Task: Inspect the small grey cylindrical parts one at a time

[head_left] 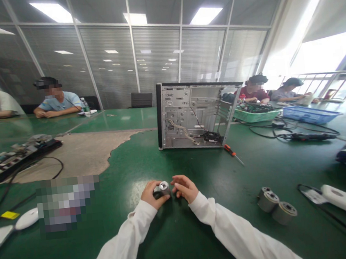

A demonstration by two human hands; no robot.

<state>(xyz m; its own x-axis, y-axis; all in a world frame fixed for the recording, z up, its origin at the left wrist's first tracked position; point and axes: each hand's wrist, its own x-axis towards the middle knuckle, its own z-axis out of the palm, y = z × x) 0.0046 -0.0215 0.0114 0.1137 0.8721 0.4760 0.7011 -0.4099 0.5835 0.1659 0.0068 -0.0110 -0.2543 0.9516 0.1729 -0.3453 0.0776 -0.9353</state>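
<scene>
Both forearms reach in, white sleeves, meeting mid-table. Left hand (150,194) curls around small metal cylinder (163,186), fingers closed on its side. Right hand (184,187) half open, fingertips just beside the cylinder; contact unclear. Bare green table (178,236) around the fingers; two more cylinders (276,206) well right, screwdriver (233,153) beyond.

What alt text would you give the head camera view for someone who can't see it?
Two white-sleeved hands meet over a green table: the left hand grips a small metal cylinder, the right hand touching it. Similar cylinders lie to the right, and an open computer case and screwdriver behind.
</scene>
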